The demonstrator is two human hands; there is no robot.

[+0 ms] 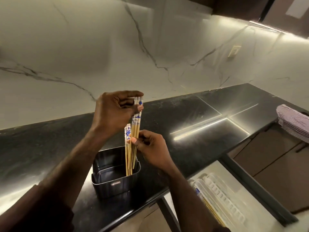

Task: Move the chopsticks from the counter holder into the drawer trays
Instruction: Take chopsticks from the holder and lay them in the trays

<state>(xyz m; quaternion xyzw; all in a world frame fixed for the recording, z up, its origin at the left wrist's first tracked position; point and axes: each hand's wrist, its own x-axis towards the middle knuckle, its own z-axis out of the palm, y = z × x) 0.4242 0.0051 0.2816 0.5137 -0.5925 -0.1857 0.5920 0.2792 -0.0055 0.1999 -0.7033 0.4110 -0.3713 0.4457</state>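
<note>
— What are the hands doing over the black counter (192,118)?

— The left hand (113,111) is pinching the decorated top ends of a raised bunch of chopsticks (136,124) between thumb and fingertips. The right hand (150,148) is gripping the same bunch lower down on the bare wood, fingers curled around it.

— So where are those chopsticks sitting?

— Their lower tips are still hanging inside the black holder (115,178), which is standing on the counter near its front edge. They are standing nearly upright.

— Are any others staying in the holder?

— Yes, a shorter-looking group (127,144) with blue-and-white patterned tops is leaning just beside the raised bunch, deeper in the holder. How many, I cannot tell.

— And the drawer?

— The drawer (250,185) is standing open at lower right, below the counter edge. A clear plastic tray (222,203) is lying in it, and a few chopsticks (210,210) are already lying along its near side.

— Anything else?

— A striped cloth (294,121) is draping over the counter's right end.
</note>
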